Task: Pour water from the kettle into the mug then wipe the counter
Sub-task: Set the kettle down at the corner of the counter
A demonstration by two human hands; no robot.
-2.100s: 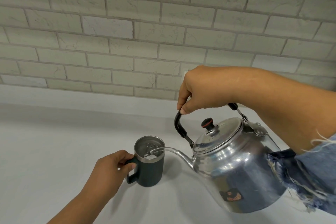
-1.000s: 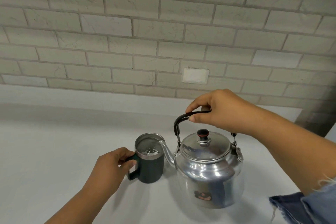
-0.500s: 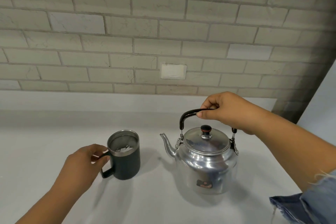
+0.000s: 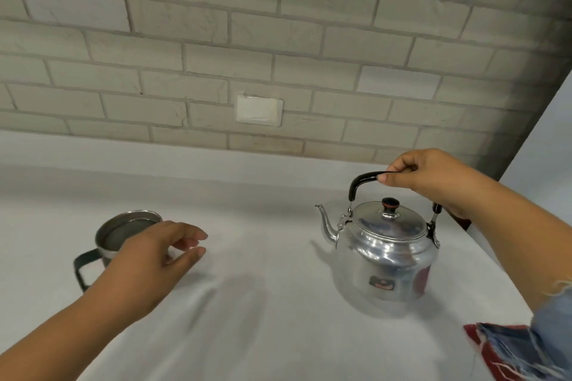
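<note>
A pale brick wall [image 4: 216, 25] fills the upper half of the view. Below it a light grey desk [image 4: 263, 334] runs from its foot down to the near edge.

On the right part of the desk stands the shiny metal kettle [image 4: 383, 257]. It is upright, its lid is on and its thin spout points left. At the lower right corner lies a piece of frayed blue and red fabric [image 4: 510, 349], close against the right forearm. I cannot tell whether it is a sleeve or a loose cloth.

The right hand [image 4: 433, 176] is above the kettle, with fingers and thumb curled round the black bail handle [image 4: 362, 181], which stands raised over the lid.

The left hand [image 4: 154, 260] is on the left side, in front of the mug [image 4: 123, 232], and covers the mug's right flank. Its fingers are loosely bent, thumb and forefinger are apart, and it grips nothing. It is slightly blurred, so I cannot tell whether it touches the mug.

The dark mug has a steel rim and stands upright on the desk, well apart from the kettle, with its handle [image 4: 81, 269] turned to the left.

A white cover plate [image 4: 259, 110] sits low on the wall, between mug and kettle. A black and red knob [image 4: 390, 203] tops the kettle lid.
</note>
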